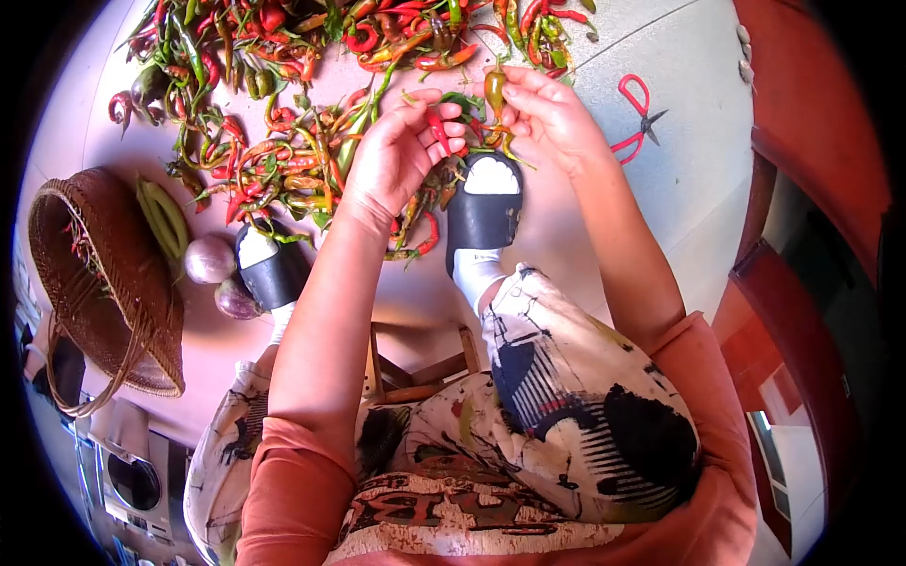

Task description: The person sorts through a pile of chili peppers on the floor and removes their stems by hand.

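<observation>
In the head view my left hand (401,146) is half curled, with a small red chili pepper (438,134) held against its fingers. My right hand (555,115) pinches a greenish-brown chili pepper (494,94) between thumb and fingers. Both hands are close together above the floor, just beyond my right sandal (485,217). Under and around them lie red and green chili peppers (302,162), some with leaves and stems. A larger heap of chili peppers (274,42) spreads along the far side.
Scissors with red handles (647,123) lie open on the floor at right. At left a woven basket (156,316) with a few chilies inside leans on its side. Beside it are long green vegetables (162,219) and two purple eggplants (209,259). A wooden stool (425,382) is beneath me.
</observation>
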A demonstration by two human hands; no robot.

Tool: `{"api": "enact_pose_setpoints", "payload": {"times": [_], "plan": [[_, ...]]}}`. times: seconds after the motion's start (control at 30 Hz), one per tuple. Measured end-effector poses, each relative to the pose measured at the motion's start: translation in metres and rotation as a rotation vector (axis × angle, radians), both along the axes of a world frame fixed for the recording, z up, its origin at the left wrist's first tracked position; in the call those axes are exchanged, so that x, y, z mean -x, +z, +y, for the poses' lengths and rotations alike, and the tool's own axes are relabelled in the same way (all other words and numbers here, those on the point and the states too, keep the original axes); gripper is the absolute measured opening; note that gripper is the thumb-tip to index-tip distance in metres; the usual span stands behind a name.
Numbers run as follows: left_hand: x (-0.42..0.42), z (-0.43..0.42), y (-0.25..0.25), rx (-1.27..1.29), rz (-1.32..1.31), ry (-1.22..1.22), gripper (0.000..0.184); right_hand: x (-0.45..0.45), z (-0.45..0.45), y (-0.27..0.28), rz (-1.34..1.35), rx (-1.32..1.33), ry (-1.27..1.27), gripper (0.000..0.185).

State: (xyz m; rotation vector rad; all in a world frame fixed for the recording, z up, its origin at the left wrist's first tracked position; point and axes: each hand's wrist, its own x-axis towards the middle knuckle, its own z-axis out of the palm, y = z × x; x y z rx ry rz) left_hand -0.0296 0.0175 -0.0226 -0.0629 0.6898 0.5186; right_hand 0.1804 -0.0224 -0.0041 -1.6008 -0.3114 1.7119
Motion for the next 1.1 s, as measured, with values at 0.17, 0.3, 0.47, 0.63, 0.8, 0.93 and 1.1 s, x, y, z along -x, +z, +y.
{"api": "enact_pose_setpoints", "payload": {"times": [0.17, 0.3, 0.47, 0.63, 0.8, 0.93, 1.1], "plan": [[-0.007, 0.001, 0.004, 0.000, 0.004, -0.046, 0.034, 0.011, 0.000, 0.019, 0.090, -0.026, 0.192, 0.035], [-0.009, 0.001, 0.005, 0.027, 0.033, -0.083, 0.034, 0.012, 0.007, 0.017, -0.093, -0.147, 0.335, 0.027], [-0.004, -0.003, 0.005, -0.025, 0.058, -0.152, 0.032, -0.011, 0.043, -0.017, -1.321, -0.466, 0.597, 0.023], [-0.006, -0.003, 0.013, 0.034, 0.090, -0.245, 0.023, -0.008, 0.061, -0.023, -1.513, -0.271, 0.782, 0.017], [-0.006, -0.006, 0.006, -0.023, 0.152, -0.230, 0.013, -0.006, 0.030, -0.015, -1.327, -0.320, 0.498, 0.017], [-0.013, -0.005, 0.011, 0.019, 0.190, -0.117, 0.021, 0.004, 0.011, 0.011, -0.147, 0.041, -0.039, 0.014], [-0.019, -0.004, 0.016, -0.042, 0.164, -0.102, 0.026, 0.033, -0.002, 0.026, 0.036, 0.053, -0.042, 0.012]]}}
